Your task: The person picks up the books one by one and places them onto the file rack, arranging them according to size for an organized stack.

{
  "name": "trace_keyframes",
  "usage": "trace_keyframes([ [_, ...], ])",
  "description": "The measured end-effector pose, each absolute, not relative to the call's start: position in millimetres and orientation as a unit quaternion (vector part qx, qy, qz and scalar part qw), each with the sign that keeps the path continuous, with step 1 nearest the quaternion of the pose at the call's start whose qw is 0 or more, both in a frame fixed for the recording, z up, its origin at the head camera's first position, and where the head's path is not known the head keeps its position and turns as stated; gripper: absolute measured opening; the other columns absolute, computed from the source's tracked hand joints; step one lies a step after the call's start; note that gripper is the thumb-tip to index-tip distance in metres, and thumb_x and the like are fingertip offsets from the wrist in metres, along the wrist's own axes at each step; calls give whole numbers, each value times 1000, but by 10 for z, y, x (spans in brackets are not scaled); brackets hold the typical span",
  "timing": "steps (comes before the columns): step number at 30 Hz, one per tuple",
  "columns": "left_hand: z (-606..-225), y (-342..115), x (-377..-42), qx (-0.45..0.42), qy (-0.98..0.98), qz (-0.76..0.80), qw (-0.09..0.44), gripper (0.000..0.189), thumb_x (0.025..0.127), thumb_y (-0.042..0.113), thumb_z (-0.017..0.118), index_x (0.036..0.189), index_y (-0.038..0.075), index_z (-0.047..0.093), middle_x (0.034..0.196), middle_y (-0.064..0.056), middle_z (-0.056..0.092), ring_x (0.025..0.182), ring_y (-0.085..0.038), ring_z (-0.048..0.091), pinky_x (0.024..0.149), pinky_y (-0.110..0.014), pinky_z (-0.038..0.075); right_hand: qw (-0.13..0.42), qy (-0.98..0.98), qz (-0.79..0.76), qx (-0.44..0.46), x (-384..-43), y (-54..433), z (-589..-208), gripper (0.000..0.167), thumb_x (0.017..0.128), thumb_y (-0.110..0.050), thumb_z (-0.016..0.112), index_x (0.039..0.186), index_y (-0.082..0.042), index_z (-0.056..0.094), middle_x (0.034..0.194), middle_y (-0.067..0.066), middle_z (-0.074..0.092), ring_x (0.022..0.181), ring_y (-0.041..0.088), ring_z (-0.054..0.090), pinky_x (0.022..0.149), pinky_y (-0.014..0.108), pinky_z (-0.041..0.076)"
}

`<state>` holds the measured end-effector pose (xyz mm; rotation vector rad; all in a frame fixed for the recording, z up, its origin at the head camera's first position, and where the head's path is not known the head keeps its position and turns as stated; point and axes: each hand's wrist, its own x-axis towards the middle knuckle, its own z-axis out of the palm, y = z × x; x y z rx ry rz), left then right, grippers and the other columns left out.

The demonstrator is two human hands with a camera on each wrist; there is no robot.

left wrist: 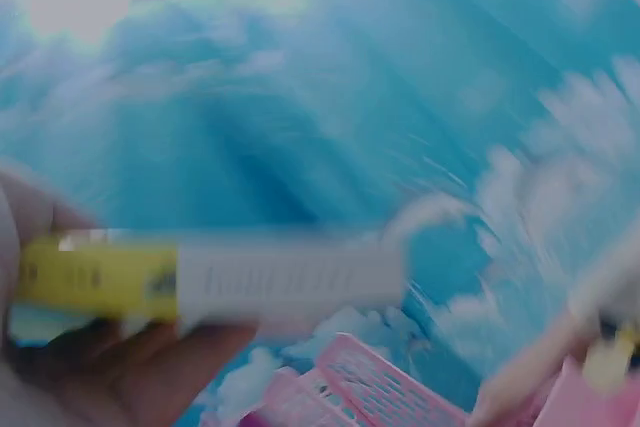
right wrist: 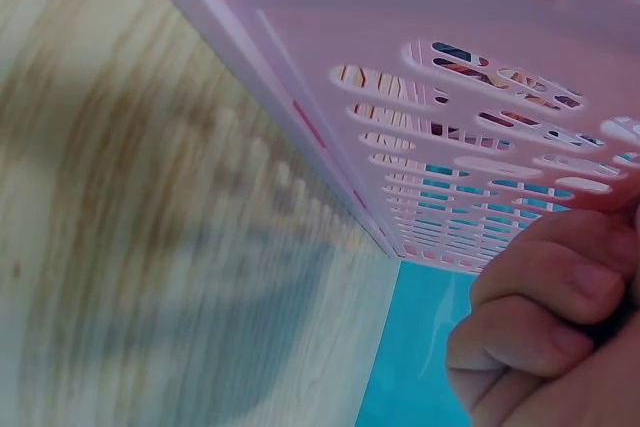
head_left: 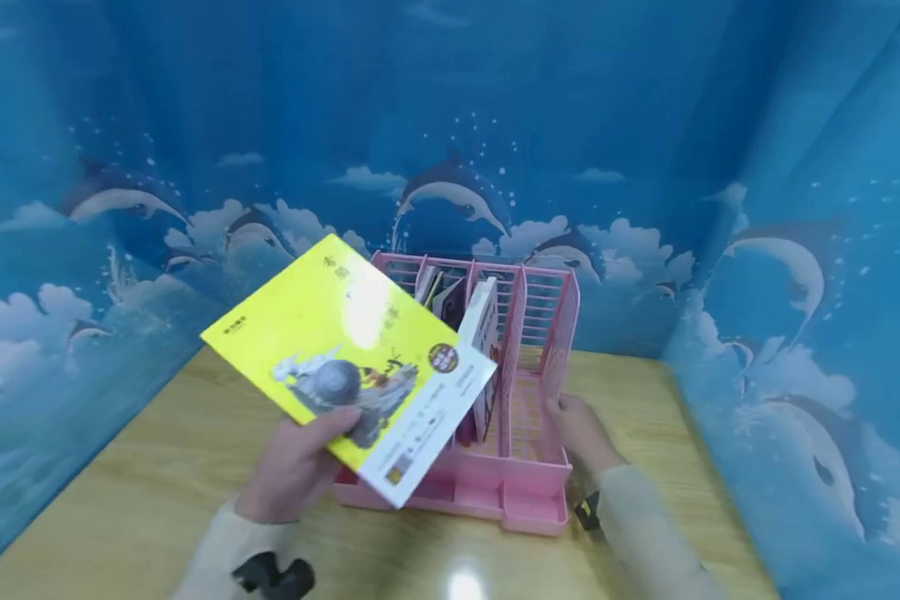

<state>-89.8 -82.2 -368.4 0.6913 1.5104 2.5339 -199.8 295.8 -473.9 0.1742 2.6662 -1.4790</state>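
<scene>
My left hand (head_left: 300,458) grips a yellow book (head_left: 330,325) by its lower left edge, thumb on the cover and fingers underneath. The book is tilted, with a white band along its lower right side, and its spine faces the left wrist camera (left wrist: 280,282). It overlaps the left part of a pink book rack (head_left: 536,479) in the head view. My right hand (head_left: 581,429) holds the front edge of the rack's right side panel; its curled fingers (right wrist: 540,317) show against the outer face of the slotted panel (right wrist: 480,147).
A white book (head_left: 486,321) stands upright in a middle slot of the rack, with several thinner books (head_left: 442,292) to its left. The rack rests on a wood-grain table (head_left: 637,400). A blue dolphin-print curtain (head_left: 450,125) surrounds the table at the back and sides.
</scene>
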Motion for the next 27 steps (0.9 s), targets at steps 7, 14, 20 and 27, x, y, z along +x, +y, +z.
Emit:
trace_keyframes([
  [7,-3722,196,-1234,170,686,698,-117,67,95,-4,60,155,15,37,147,-16,56,122,-38,65,91,-42,61,32,874,-482,46,-2013,2734,-4794,48,109,-36,41,127,1,65,102,15,70,87,26,63,84,47,56],
  [14,-4147,552,-1460,194,738,596,-249,71,92,-4,62,157,10,37,145,-19,58,123,-34,64,98,-44,57,14,904,-426,21,-1990,2570,-4795,45,109,-33,41,108,2,69,83,11,66,68,20,55,67,34,52],
  [20,-4457,727,-1661,271,783,459,-321,97,87,-10,67,166,9,14,162,-15,38,139,-34,50,112,-42,46,25,894,-446,34,-1971,2544,-4792,46,109,-35,41,119,1,68,84,14,65,66,22,55,63,34,52],
  [27,-4509,817,-1852,173,810,537,-162,87,95,-5,63,166,18,20,164,-11,37,149,-33,37,120,-48,34,19,893,-448,39,-1999,2537,-4813,41,108,-31,45,112,2,70,81,12,64,67,21,57,63,32,54],
])
